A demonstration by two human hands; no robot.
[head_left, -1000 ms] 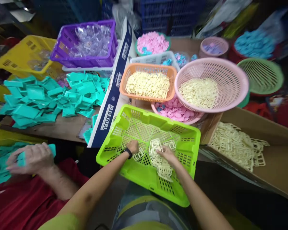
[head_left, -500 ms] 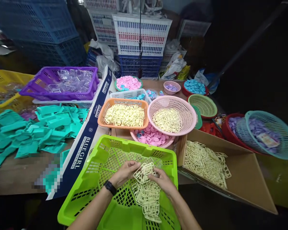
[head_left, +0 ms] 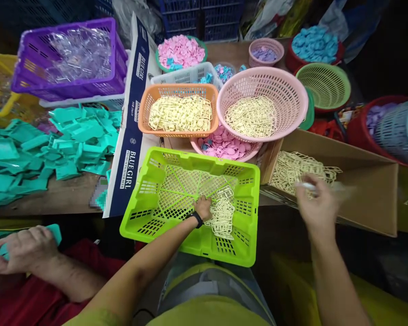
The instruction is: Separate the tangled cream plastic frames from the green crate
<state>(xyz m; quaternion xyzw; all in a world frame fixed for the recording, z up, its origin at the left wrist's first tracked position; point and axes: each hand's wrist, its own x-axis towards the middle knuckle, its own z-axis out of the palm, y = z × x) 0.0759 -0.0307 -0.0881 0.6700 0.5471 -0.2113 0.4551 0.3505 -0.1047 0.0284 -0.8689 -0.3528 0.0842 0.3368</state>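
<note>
Inside the lime-green basket (head_left: 190,246), my left hand (head_left: 203,208) is low, its fingers loosely spread beside a pile of pale yellow plastic frames (head_left: 222,217). The hand is at the pile's left edge; whether it touches the frames is unclear. My right hand (head_left: 318,206) is over the near side of a cardboard box (head_left: 363,190), closed on a whitish, see-through piece of plastic (head_left: 306,185) that is smeared by motion. More pale yellow frames (head_left: 292,170) lie loose in that box, partly hidden behind the hand.
An orange basket (head_left: 144,108) and a pink basket (head_left: 289,86) hold pale yellow pieces behind the green one. A BLUE GIRL cardboard panel (head_left: 122,181) separates turquoise parts (head_left: 78,131) on the left. Another person's hand (head_left: 30,246) holds a turquoise part at lower left.
Both hands have let go of the frame they held over the pile. My right hand has moved right to the cardboard box, and my left sits lower in the basket. The view has tilted down.
</note>
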